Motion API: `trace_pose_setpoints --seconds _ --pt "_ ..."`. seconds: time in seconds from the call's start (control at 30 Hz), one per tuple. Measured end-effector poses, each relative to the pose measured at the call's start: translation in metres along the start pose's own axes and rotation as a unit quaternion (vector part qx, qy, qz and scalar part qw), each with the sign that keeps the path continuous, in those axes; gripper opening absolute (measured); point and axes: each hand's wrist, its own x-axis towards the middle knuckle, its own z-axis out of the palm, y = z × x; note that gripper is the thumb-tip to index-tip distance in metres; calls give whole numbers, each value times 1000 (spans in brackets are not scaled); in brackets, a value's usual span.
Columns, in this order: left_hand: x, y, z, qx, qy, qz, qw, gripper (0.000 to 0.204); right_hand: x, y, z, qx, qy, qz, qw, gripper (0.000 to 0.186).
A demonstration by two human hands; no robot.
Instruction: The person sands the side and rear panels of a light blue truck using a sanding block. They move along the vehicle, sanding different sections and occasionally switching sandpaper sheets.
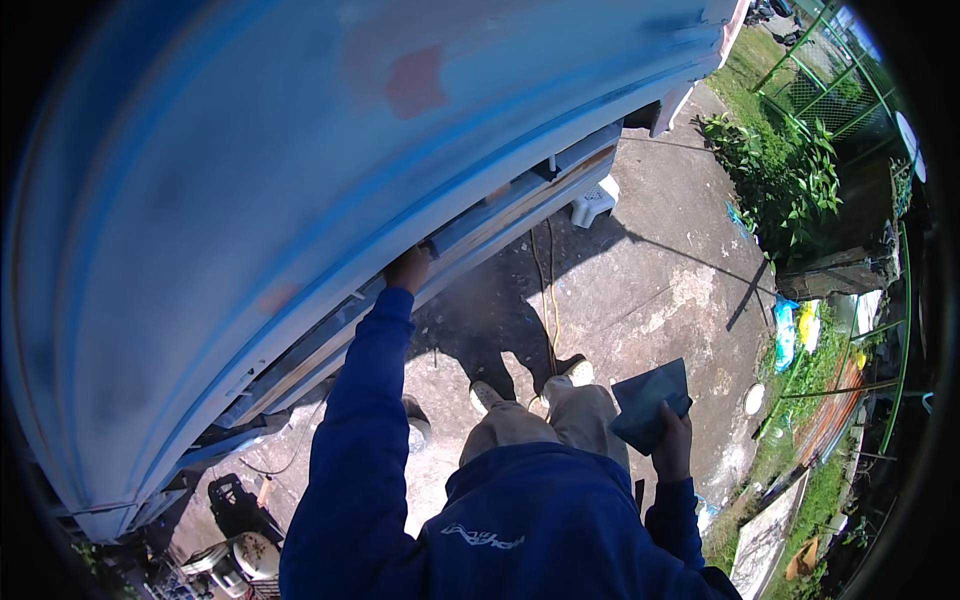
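Note:
A large curved panel (pixel 300 150), painted blue and grey with reddish patches, fills the upper left. My left hand (pixel 406 269) is raised to its lower edge, with the fingers closed and partly hidden. Something small and dark shows by the fingertips, too shaded to make out. Lower right of it, away from the panel, my right hand (pixel 674 443) grips a dark, flat rectangular sheet (pixel 650 398). The thumb lies on top of the sheet, and the other fingers are hidden beneath it.
Long beams (pixel 560 195) run under the panel. A white plastic stool (pixel 596 201) stands by them on the concrete floor (pixel 690 260). A yellowish cord (pixel 548 285) trails toward my feet. Leafy plants (pixel 780 170) and a green fence (pixel 840 90) border the right side. Clutter (pixel 235 560) sits at lower left.

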Motion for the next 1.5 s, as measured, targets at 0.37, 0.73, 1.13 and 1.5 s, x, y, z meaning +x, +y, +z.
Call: trace_pose_setpoints --seconds 0.37,0.73,1.13,1.5 --pt "-186 83 -39 -639 -91 -154 748 31 -19 -7 165 -541 -206 -418 700 45" --pt "-248 115 -21 -500 121 -28 857 19 -38 14 217 -550 -327 -511 574 54" --pt "-255 102 -35 -608 -30 -154 778 23 -28 24 207 -554 -332 -481 593 59" --pt "-275 106 -61 -610 -59 -150 776 29 4 25 190 -590 -284 -462 598 51"
